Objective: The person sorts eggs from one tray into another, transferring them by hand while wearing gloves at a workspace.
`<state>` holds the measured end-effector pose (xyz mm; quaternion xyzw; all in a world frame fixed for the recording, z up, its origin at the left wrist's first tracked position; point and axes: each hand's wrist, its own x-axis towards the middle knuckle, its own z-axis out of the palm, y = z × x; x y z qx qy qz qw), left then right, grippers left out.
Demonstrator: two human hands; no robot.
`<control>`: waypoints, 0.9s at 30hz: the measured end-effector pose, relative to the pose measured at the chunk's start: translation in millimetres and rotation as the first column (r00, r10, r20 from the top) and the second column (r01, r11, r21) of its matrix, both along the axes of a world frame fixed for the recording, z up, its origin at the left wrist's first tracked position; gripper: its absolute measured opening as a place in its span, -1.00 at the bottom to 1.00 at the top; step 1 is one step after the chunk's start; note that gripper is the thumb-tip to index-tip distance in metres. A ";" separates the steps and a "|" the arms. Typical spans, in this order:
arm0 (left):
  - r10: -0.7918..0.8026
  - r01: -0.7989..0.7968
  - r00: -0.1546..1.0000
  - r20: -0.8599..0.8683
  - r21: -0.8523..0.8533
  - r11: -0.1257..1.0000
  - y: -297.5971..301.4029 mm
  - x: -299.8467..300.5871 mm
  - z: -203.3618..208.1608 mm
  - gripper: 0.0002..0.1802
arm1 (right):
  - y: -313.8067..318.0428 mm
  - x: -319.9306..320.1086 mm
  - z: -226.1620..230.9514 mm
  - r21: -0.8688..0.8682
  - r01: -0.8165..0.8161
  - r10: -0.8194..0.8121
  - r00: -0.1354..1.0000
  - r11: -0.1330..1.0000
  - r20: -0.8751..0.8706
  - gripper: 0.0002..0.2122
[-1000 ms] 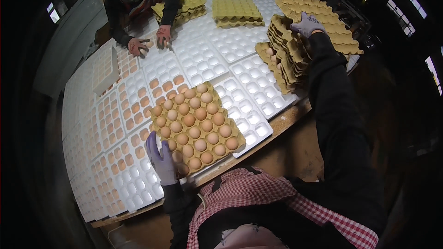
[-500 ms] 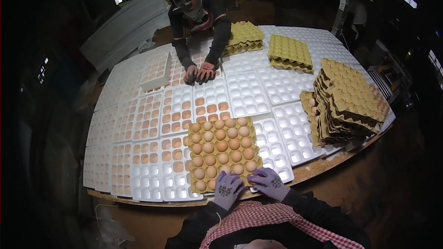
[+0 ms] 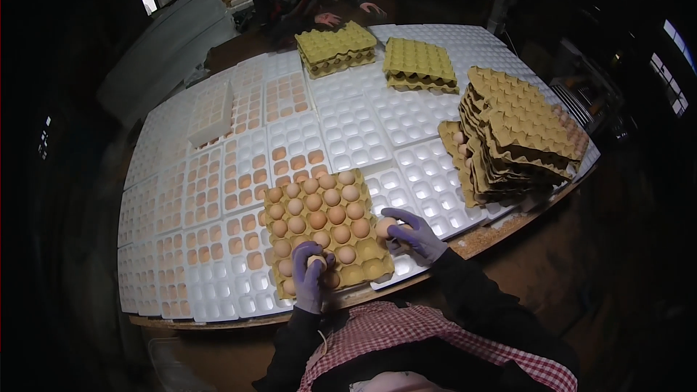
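In front of me a yellow pulp egg tray [image 3: 374, 268] lies on white foam trays, most of its cups filled with brown eggs [image 3: 315, 221]. Several cups at its near right corner hold no egg. My left hand [image 3: 308, 287], in a purple glove, is closed around an egg [image 3: 316, 262] over the near part of the tray. Just past the tray's right edge, my right hand [image 3: 419, 235], gloved the same way, pinches a pale egg [image 3: 386, 228] between thumb and fingers above a white foam tray [image 3: 435, 192].
A tall stack of pulp trays [image 3: 508, 123] stands at the right. Two lower yellow stacks, a left one [image 3: 335, 45] and a right one [image 3: 421, 62], sit toward the back. Foam trays at left [image 3: 207, 236] hold many eggs. A co-worker [image 3: 298, 3] is across the table.
My hands have come apart from the tray's near edge, and each now holds an egg. Near-side cups have lost eggs. The co-worker has drawn back from the foam trays. My view has shifted.
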<state>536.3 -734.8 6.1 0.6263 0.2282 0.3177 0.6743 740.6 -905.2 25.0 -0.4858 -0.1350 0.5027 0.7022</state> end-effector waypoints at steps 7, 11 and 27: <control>0.239 0.756 0.550 -0.801 0.598 0.265 -7.3 53.9 9.7 -0.69 | 57.3 -0.6 2.6 -0.535 0.324 0.600 -0.144 0.780 0.787 -0.42; 0.021 0.469 0.840 -0.542 0.747 0.472 22.9 34.5 15.2 -0.63 | 55.5 -12.8 -7.8 -0.480 0.408 0.592 -0.213 0.776 0.777 -0.46; 0.676 -0.010 0.564 -0.474 0.815 0.580 64.4 -135.7 11.9 -0.48 | 170.4 -122.4 49.5 -0.183 -0.249 0.216 0.109 0.951 0.970 -0.61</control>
